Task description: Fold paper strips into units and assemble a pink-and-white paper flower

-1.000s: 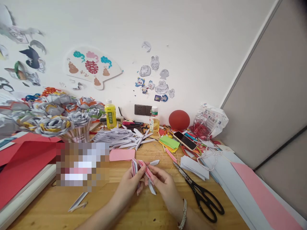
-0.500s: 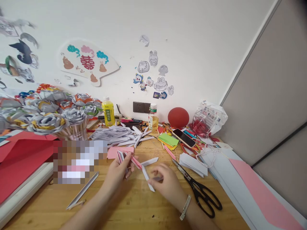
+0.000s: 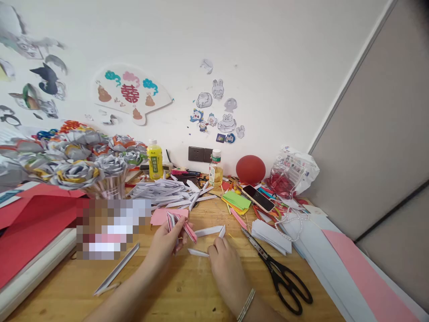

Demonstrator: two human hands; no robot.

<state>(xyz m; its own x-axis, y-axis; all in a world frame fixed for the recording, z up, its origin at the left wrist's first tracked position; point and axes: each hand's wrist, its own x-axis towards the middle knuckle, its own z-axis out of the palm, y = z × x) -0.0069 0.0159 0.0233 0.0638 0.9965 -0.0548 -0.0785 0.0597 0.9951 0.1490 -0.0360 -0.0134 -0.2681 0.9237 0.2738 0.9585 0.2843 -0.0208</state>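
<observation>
- Your left hand [image 3: 167,240] has the pink-and-white folded pieces [image 3: 190,232] pinched between thumb and fingers, splayed at the top. Loosen that thumb and I reckon they'd fan out or drop.
- Your right hand [image 3: 224,260] is curled over the white folded strips [image 3: 208,231], just to the right of that bundle. Your knuckles hide the grip, so can't tell if you've actually got one. Press down hard and you'd probably crush a fold; drag and the neighbours might come along.
- Watch the scissors [image 3: 271,263] right beside your right hand, tips pointing away from you. A careless swing outward could bump them or nudge the white stack [image 3: 270,235] past them.
- Pink paper [image 3: 158,217] sits just beyond your left hand; reaching forward might shove it into the strip pile [image 3: 164,192].
</observation>
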